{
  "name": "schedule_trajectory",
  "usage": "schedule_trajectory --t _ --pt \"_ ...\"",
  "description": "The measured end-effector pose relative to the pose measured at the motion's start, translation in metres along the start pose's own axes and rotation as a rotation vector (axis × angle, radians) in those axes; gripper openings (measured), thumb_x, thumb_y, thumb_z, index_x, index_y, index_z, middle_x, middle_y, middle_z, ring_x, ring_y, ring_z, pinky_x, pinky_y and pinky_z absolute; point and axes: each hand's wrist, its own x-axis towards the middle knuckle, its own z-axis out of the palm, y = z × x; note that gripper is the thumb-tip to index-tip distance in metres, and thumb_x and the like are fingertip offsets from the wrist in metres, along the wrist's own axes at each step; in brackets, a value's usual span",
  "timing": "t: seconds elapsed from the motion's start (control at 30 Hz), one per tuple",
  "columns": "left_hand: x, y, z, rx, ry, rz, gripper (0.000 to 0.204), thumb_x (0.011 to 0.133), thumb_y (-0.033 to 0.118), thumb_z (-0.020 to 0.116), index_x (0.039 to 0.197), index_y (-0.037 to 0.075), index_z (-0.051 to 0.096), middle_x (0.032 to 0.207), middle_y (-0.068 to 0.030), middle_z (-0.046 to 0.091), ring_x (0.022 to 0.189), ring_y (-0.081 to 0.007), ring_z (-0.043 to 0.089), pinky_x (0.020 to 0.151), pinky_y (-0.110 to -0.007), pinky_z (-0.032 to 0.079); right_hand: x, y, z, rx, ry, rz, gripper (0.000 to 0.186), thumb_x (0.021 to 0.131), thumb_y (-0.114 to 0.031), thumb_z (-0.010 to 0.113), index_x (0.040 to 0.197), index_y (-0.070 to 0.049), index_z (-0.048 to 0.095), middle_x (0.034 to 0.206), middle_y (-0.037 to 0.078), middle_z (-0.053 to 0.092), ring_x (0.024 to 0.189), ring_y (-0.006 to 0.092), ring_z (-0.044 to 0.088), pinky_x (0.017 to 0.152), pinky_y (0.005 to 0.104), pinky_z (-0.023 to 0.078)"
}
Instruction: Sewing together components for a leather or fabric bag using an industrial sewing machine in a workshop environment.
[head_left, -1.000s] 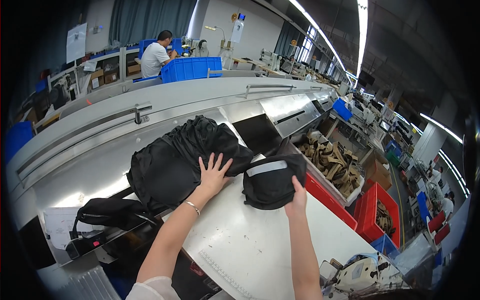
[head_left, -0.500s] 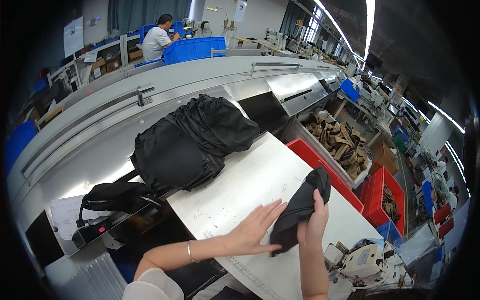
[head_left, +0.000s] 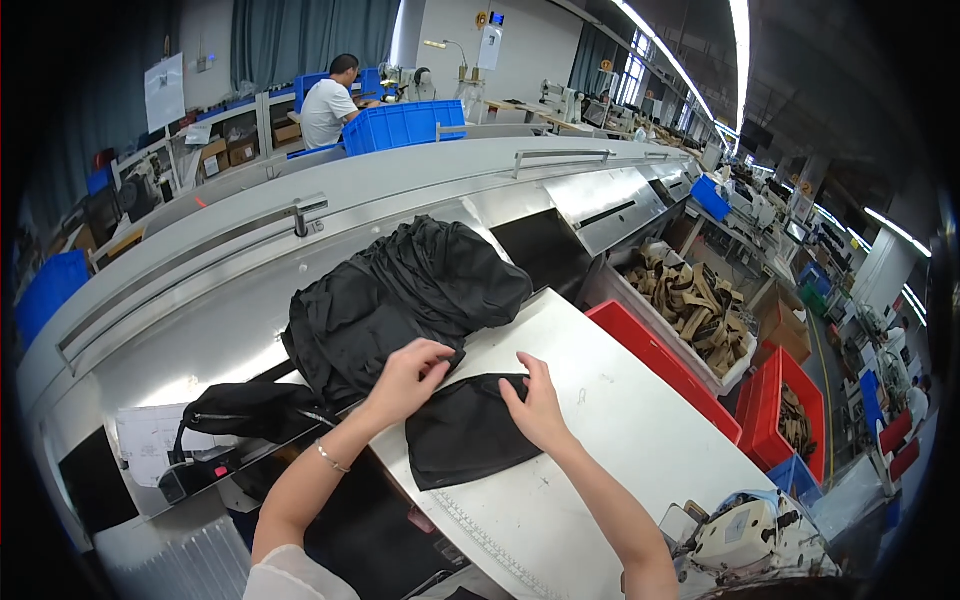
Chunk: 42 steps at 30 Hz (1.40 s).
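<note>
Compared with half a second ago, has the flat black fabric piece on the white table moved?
Yes, the black fabric piece moved left, away from the white sewing machine.

Nothing can be read: the marks on the paper sheet (head_left: 147,432) and ruler strip (head_left: 488,542) are too small.

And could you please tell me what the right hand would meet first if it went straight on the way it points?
The right hand would probably meet the crumpled black fabric bundle, though the hand's height above the white tabletop is unclear.
</note>
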Motion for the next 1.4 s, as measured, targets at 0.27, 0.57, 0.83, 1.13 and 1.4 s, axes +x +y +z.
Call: schedule_trajectory --t 0.27,0.57,0.83,1.13,1.4 --pt "0.084 -0.125 -0.085 0.873 0.36 -0.043 0.048 0.091 0.015 0.051 0.134 0.0 0.038 0.139 -0.0159 0.041 0.133 -0.0318 0.031 0.11 -0.045 0.022 0.141 -0.009 0.084 -0.423 -0.064 -0.214 0.105 0.074 -0.057 0.066 0.138 0.012 0.02 0.14 0.036 0.024 0.134 0.0472 0.02 0.11 0.0492 0.019" --pt "0.066 -0.147 -0.058 0.92 0.553 -0.037 0.052 0.093 0.017 0.046 0.141 0.004 0.03 0.145 -0.0111 0.034 0.136 -0.0285 0.027 0.112 -0.046 0.016 0.224 -0.027 0.155 -0.488 -0.232 0.063 0.12 0.065 -0.051 0.072 0.143 0.006 0.0 0.139 0.036 0.028 0.131 0.0466 0.028 0.105 0.0596 0.024" --pt "0.068 -0.142 -0.062 1.006 0.499 -0.066 0.054 0.095 0.034 0.046 0.144 0.018 0.031 0.147 -0.0122 0.03 0.136 -0.0307 0.027 0.111 -0.048 0.017 0.256 0.007 0.126 -0.462 -0.093 0.098 0.053 0.072 -0.03 0.071 0.104 0.009 0.055 0.1 0.025 0.064 0.098 0.0402 0.061 0.084 0.0447 0.049" --pt "0.081 -0.145 -0.076 1.101 0.203 -0.363 0.062 0.094 0.042 0.043 0.147 0.02 0.021 0.152 -0.0148 0.018 0.139 -0.0323 0.018 0.111 -0.052 0.012 0.191 0.04 0.033 0.852 0.352 0.208 0.038 0.079 -0.013 0.073 0.107 0.008 0.06 0.101 0.014 0.064 0.088 0.023 0.062 0.079 0.0324 0.05" --pt "0.142 -0.097 -0.017 0.657 -0.016 -0.03 0.061 0.093 0.036 0.046 0.146 0.018 0.021 0.154 -0.0089 0.015 0.139 -0.033 0.02 0.11 -0.054 0.019 0.129 0.024 -0.035 1.008 0.553 0.19 0.044 0.079 -0.015 0.074 0.111 0.01 0.057 0.105 0.014 0.063 0.092 0.0224 0.061 0.083 0.0306 0.048"
